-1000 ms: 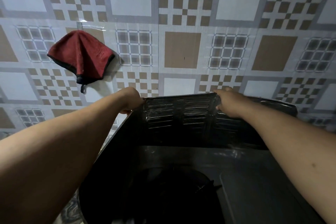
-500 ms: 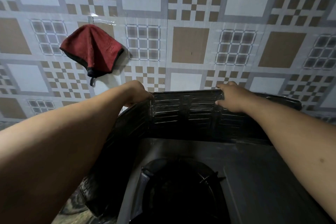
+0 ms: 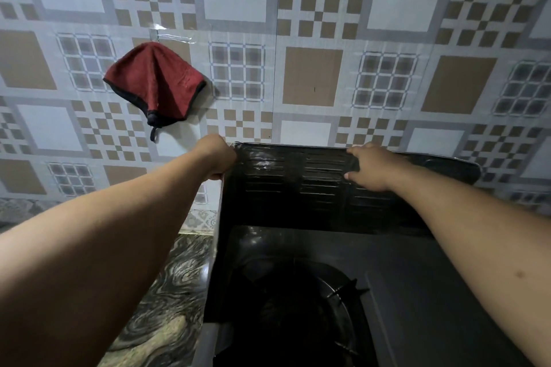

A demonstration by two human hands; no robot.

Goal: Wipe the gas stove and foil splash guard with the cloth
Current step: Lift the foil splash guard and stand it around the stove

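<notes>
The foil splash guard (image 3: 322, 185) stands upright around the back and left side of the gas stove (image 3: 402, 301), its dark ribbed back panel close against the tiled wall (image 3: 313, 77) and its left panel running forward along the stove's left edge. The left hand (image 3: 217, 156) grips the guard at its upper left corner, fingers curled over the top edge where the two panels meet. The right hand (image 3: 372, 167) holds the top edge of the back panel near its middle, thumb on the inner face and fingers over the rim. Below, the stove top lies in deep shadow; a round burner (image 3: 301, 313) with a pan-support prong showing sits at the lower centre, though its details are hard to make out in the dark. A red cloth (image 3: 155, 80) with dark trim hangs on the wall up and to the left of the guard, well apart from both hands. A marbled countertop (image 3: 161, 301) shows to the left of the stove, under the left forearm.
</notes>
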